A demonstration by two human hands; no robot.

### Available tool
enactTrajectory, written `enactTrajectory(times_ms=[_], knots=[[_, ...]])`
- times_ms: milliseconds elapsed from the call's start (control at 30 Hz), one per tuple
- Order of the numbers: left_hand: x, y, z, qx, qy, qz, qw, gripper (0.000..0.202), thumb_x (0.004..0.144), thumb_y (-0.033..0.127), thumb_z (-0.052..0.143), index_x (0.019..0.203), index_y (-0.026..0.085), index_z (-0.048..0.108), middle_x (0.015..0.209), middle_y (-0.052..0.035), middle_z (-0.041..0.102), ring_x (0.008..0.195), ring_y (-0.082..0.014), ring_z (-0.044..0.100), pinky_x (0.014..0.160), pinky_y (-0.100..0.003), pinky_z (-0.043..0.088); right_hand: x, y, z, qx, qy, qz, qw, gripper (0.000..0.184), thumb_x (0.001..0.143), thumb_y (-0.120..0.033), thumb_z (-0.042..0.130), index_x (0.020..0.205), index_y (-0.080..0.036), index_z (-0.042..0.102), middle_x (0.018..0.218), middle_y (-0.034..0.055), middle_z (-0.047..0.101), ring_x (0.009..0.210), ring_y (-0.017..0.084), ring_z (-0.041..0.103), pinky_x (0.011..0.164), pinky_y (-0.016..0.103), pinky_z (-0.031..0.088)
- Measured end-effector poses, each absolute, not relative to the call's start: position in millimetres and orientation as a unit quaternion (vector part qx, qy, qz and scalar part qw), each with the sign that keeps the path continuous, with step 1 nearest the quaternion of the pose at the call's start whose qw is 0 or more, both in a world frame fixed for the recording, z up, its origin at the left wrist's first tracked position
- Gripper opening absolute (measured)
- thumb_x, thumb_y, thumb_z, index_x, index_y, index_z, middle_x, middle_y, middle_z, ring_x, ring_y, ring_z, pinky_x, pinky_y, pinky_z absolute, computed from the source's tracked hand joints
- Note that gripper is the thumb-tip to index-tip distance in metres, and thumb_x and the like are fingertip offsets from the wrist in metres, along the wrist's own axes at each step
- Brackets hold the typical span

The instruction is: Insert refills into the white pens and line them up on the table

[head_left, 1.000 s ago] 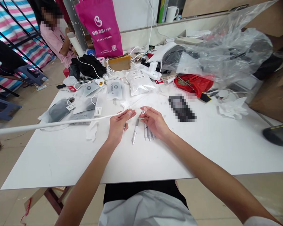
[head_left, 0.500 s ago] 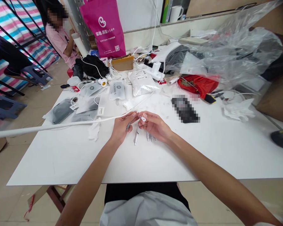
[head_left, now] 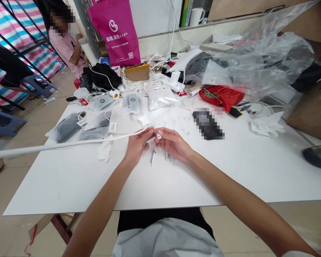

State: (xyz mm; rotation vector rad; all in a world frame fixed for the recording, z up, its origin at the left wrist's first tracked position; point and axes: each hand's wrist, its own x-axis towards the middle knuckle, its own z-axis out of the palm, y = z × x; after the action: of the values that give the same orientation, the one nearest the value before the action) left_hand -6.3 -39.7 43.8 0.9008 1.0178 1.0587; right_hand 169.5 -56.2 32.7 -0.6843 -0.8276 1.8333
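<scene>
My left hand (head_left: 137,145) and my right hand (head_left: 172,143) meet fingertip to fingertip above the white table (head_left: 203,171). The right hand pinches a small white cap (head_left: 158,136). The left hand's fingers are closed on a thin grey pen-like part (head_left: 144,144), mostly hidden by the fingers. A grey pen (head_left: 152,157) lies on the table just below the hands, and several more pen parts (head_left: 168,156) lie under my right palm. A long white cable (head_left: 69,142) runs from the left edge toward my left fingertips.
Sealed grey and white packets (head_left: 101,117) lie at the back left. A blurred black phone (head_left: 208,124), a red bag (head_left: 221,95), crumpled clear plastic (head_left: 259,64) and a pink bag (head_left: 115,30) crowd the back. A person in pink (head_left: 66,46) sits at the far left.
My two hands have drawn together, so the white cap now sits against the left fingertips. The left hand has taken up a thin grey part. The view shifted slightly.
</scene>
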Motion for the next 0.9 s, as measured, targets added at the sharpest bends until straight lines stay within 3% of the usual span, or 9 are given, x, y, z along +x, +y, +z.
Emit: enactTrajectory(times_ms=[233,467,700,900], knots=[[-7.6,-38.1,43.3,0.416,0.458,0.476,0.625,0.044,0.075,0.042,0.095,0.108,0.015,0.083,0.122,-0.0160,0.081,0.105,-0.0257,0.077,0.044,-0.023,0.030,168.6,-56.5,29.5,-0.306,-0.368,0.721,0.501,0.030,0.088,-0.043,0.087,0.107,-0.023,0.075,0.092,0.0015,0.076,0.083,0.014,0.071,0.075,0.027,0.054],[-10.1,-39.6,43.7,0.473,0.446,0.426,0.629,0.047,0.078,0.044,0.093,0.114,0.016,0.083,0.129,-0.0174,0.079,0.113,-0.0329,0.078,0.044,-0.023,0.028,171.0,-47.8,20.3,-0.390,-0.378,0.596,0.591,0.050,0.076,-0.054,0.094,0.101,-0.026,0.061,0.078,-0.0037,0.072,0.074,0.016,0.070,0.071,0.030,0.054],[-8.1,-42.3,41.1,0.501,0.467,0.399,0.610,0.056,0.078,0.047,0.092,0.126,0.020,0.082,0.119,-0.0148,0.083,0.087,-0.0226,0.075,0.046,-0.025,0.025,172.5,-43.9,14.7,-0.430,-0.436,0.522,0.594,0.057,0.083,-0.058,0.086,0.121,-0.029,0.057,0.083,-0.0038,0.069,0.070,0.017,0.070,0.062,0.030,0.053],[-10.1,-42.4,40.8,0.530,0.474,0.395,0.581,0.052,0.084,0.047,0.087,0.129,0.021,0.082,0.115,-0.0132,0.084,0.078,-0.0187,0.070,0.048,-0.026,0.025,171.7,-44.8,12.2,-0.425,-0.450,0.509,0.598,0.066,0.087,-0.056,0.084,0.136,-0.032,0.046,0.092,-0.0029,0.070,0.070,0.017,0.072,0.059,0.031,0.053]])
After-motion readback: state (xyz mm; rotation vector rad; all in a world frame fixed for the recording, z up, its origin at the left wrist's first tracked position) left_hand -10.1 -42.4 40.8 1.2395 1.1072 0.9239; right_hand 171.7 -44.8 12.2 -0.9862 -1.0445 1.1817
